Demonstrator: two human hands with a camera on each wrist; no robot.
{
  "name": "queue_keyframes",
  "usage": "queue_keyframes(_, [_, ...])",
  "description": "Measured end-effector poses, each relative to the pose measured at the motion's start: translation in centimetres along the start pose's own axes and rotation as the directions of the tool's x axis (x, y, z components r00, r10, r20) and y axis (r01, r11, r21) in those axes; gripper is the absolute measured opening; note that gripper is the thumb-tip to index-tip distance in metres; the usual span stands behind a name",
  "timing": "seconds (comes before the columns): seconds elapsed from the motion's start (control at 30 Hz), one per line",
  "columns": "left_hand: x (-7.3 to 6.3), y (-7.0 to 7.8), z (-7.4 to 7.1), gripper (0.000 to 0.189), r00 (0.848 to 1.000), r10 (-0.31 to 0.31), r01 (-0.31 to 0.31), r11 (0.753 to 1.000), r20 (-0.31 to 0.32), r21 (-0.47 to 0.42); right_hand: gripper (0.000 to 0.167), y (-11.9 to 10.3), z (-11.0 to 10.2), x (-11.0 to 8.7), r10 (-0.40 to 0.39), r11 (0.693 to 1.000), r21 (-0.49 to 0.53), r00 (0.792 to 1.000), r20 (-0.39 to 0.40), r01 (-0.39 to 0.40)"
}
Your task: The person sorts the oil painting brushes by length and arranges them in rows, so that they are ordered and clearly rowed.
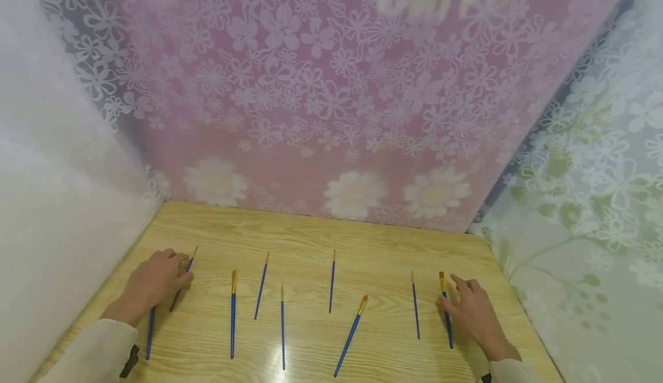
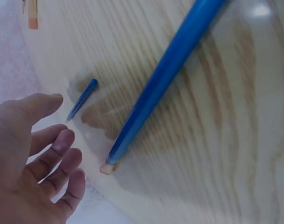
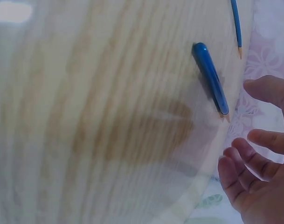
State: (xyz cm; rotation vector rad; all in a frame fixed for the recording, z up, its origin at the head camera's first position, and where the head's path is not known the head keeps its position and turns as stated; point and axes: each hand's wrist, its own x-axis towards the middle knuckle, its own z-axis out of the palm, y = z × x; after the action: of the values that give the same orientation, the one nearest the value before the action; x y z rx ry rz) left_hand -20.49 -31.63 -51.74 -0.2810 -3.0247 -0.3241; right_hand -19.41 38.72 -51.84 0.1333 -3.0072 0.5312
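Observation:
Several blue-handled paintbrushes lie apart on a wood-grain table. At the left, my left hand [image 1: 155, 282] hovers beside a thin paintbrush [image 1: 179, 294], overlapping it in the head view. Its fingers [image 2: 62, 140] are loosely bent with nothing between them in the left wrist view. Another paintbrush [image 1: 151, 337] shows partly under the left wrist, its bristle end hidden there. On the right side, my right hand [image 1: 473, 314] is spread close over a flat-tipped paintbrush [image 1: 448, 330]; the right wrist view shows thumb and fingers [image 3: 253, 161] parted beside the brush [image 3: 210, 77]. A thin paintbrush [image 1: 416, 311] lies left of it.
Between the hands lie a flat paintbrush [image 1: 233, 325], thin paintbrushes [image 1: 261, 288] and a tilted round-tipped paintbrush [image 1: 350, 337]. The table [image 1: 311, 233] ends at a pink flowered curtain [image 1: 311, 112] behind, with pale hangings [image 1: 595, 198] on both sides.

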Motion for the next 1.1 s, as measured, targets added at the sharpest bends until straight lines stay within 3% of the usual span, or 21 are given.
queue_keyframes(0.3, [-0.1,-0.1,0.3,0.038,0.999,0.001,0.002,0.996,0.034,-0.091,0.077,0.5,0.5,0.1,0.08,0.996,0.02,0.991,0.111,-0.083])
queue_keyframes(0.8, [0.4,0.5,0.3,0.04,0.996,-0.039,0.052,0.984,0.076,-0.168,0.055,0.6,0.6,-0.1,0.063,0.998,0.015,0.993,0.103,-0.065])
queue_keyframes(1.1, [0.2,1.2,0.1,0.038,0.997,-0.053,0.061,0.988,0.058,-0.142,0.047,0.6,0.5,-0.1,0.049,0.998,0.021,0.995,0.084,-0.051])
